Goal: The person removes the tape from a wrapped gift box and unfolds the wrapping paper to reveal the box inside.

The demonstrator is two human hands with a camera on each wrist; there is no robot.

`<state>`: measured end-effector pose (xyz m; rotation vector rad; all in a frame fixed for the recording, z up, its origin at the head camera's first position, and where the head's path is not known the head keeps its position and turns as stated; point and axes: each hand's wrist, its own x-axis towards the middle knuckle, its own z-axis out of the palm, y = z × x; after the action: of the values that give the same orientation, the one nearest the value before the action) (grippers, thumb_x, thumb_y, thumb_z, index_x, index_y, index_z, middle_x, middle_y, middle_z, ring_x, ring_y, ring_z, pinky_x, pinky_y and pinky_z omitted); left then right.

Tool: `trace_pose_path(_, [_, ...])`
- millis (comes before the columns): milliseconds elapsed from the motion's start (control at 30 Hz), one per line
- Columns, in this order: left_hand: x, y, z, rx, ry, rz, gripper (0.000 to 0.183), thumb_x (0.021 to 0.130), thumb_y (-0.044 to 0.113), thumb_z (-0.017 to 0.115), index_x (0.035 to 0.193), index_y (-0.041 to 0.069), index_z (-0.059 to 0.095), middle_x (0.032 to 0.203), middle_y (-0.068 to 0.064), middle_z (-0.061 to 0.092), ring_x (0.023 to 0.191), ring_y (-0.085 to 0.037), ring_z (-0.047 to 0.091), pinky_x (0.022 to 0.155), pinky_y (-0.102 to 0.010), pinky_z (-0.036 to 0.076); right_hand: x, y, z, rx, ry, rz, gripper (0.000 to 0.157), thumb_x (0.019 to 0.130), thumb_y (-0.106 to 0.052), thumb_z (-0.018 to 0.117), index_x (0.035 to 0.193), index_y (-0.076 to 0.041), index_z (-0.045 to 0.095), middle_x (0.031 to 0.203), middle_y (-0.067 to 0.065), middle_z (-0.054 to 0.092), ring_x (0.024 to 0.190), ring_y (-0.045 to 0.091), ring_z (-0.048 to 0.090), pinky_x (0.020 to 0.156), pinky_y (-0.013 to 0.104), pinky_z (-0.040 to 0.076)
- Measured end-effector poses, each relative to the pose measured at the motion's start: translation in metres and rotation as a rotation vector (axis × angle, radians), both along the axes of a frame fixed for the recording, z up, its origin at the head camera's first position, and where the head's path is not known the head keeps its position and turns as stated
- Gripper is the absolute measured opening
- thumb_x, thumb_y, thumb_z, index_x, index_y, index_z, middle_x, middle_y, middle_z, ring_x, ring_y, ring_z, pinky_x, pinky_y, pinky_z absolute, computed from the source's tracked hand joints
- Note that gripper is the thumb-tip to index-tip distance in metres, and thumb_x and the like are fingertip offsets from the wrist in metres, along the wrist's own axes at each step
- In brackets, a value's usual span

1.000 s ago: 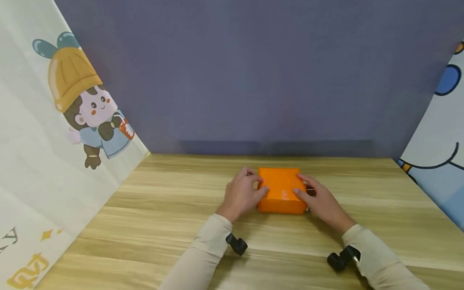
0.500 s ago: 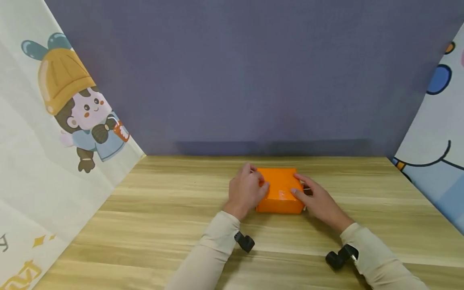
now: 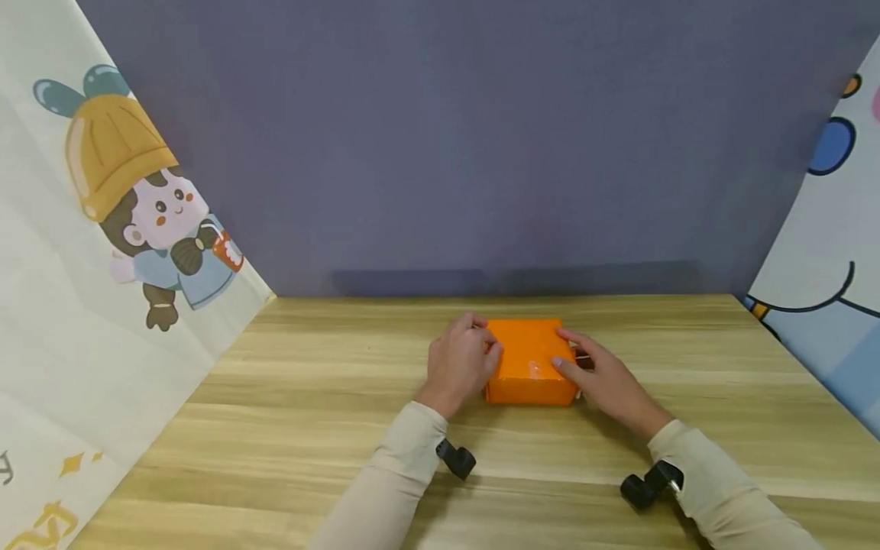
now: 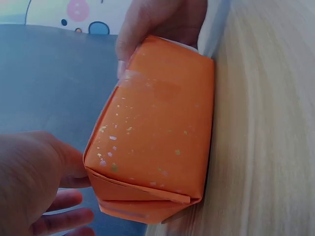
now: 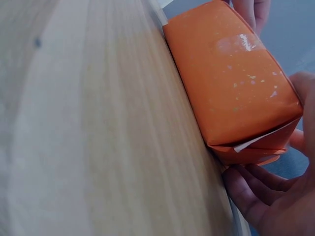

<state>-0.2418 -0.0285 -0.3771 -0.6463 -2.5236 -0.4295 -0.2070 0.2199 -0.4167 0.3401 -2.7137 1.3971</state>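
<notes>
A small box wrapped in shiny orange paper (image 3: pixel 525 355) lies on the wooden table. Iridescent flecks dot its front in the left wrist view, with a strip of clear tape over the top edge. My left hand (image 3: pixel 457 363) is at its top left edge, thumb and index finger close together there. The other fingers spread loosely beside the folded end (image 4: pixel 142 196). My right hand (image 3: pixel 612 382) holds the opposite end, thumb and a finger on top. Its lower fingers (image 5: pixel 246 196) reach under the folded flap (image 5: pixel 261 140), which shows a pale edge standing slightly out.
The wooden table (image 3: pixel 275 458) extends around the box on all sides. A dark grey-blue panel (image 3: pixel 440 153) rises behind it. Printed cartoon sheets flank both sides, the left one (image 3: pixel 41 305) light-coloured. Small black wrist cameras sit on both sleeves.
My left hand has shifted slightly over the box's left edge, its thumb drawing back from the top toward the index finger. The right hand keeps its hold; the box stays in place.
</notes>
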Motion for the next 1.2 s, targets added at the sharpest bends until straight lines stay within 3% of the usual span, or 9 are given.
trace_pose_path(167, [-0.0024, -0.0008, 0.0019, 0.051, -0.082, 0.008, 0.015, 0.094, 0.029, 0.068, 0.089, 0.024, 0.080, 0.111, 0.007, 0.068, 0.092, -0.011, 0.067, 0.064, -0.031, 0.055, 0.0000, -0.0013, 0.0020, -0.028, 0.006, 0.012, 0.067, 0.102, -0.042, 0.057, 0.156, -0.009, 0.035, 0.148, 0.024, 0.043, 0.122, 0.040, 0.053, 0.089, 0.046, 0.051])
trace_pose_path(600, [-0.0035, -0.0053, 0.0032, 0.121, -0.151, 0.036, 0.014, 0.092, 0.026, 0.065, 0.087, 0.024, 0.078, 0.113, 0.007, 0.069, 0.095, -0.015, 0.068, 0.066, -0.035, 0.055, -0.0027, -0.0042, 0.0040, -0.033, 0.011, 0.019, 0.067, 0.102, -0.042, 0.057, 0.156, -0.010, 0.035, 0.150, 0.022, 0.043, 0.122, 0.039, 0.053, 0.091, 0.046, 0.051])
trace_pose_path(833, [-0.0051, -0.0070, 0.0028, 0.146, -0.214, 0.049, 0.011, 0.088, 0.026, 0.065, 0.078, 0.028, 0.071, 0.094, 0.011, 0.071, 0.074, -0.013, 0.064, 0.060, -0.034, 0.050, 0.0000, -0.0032, 0.0008, -0.033, 0.010, 0.017, 0.066, 0.102, -0.041, 0.057, 0.156, -0.010, 0.035, 0.151, 0.021, 0.041, 0.123, 0.038, 0.053, 0.093, 0.049, 0.050])
trace_pose_path(967, [-0.0057, -0.0071, 0.0034, 0.164, -0.245, 0.045, 0.011, 0.087, 0.026, 0.065, 0.078, 0.028, 0.071, 0.097, 0.011, 0.072, 0.074, -0.011, 0.064, 0.061, -0.032, 0.050, 0.0004, -0.0027, 0.0004, -0.039, 0.009, 0.003, 0.066, 0.102, -0.041, 0.057, 0.156, -0.010, 0.036, 0.150, 0.022, 0.042, 0.122, 0.038, 0.053, 0.093, 0.049, 0.049])
trace_pose_path(1200, [-0.0071, -0.0087, 0.0043, 0.226, -0.332, 0.026, 0.012, 0.088, 0.023, 0.064, 0.077, 0.026, 0.069, 0.098, 0.011, 0.072, 0.068, -0.007, 0.058, 0.062, -0.028, 0.046, 0.0003, -0.0015, 0.0000, -0.042, 0.004, -0.006, 0.066, 0.102, -0.042, 0.058, 0.156, -0.011, 0.036, 0.145, 0.023, 0.046, 0.118, 0.037, 0.056, 0.082, 0.038, 0.053])
